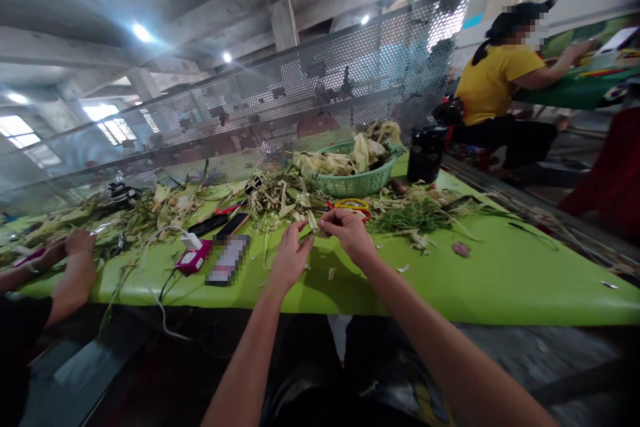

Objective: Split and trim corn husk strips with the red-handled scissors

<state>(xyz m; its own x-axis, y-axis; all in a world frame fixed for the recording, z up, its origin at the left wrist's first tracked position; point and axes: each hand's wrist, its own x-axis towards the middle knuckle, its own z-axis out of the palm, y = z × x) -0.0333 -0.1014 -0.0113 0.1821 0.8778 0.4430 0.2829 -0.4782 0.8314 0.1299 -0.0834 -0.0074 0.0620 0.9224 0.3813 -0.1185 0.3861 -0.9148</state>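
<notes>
My left hand and my right hand meet over the green table, fingertips closed in a pinch. Between them is a pale strip of dry husk, its tip pointing up and away from me. Both hands seem to grip it, though the fingers partly cover it. Just beyond lies a heap of cut husk scraps. Scissors with red and yellow handles rest right behind my right hand. A green basket full of pale husks stands farther back.
Left of my hands lie a phone, a purple power socket and a white cable. A co-worker's hands are at the far left. Green strands and a black container are to the right. Behind stands a perforated metal screen.
</notes>
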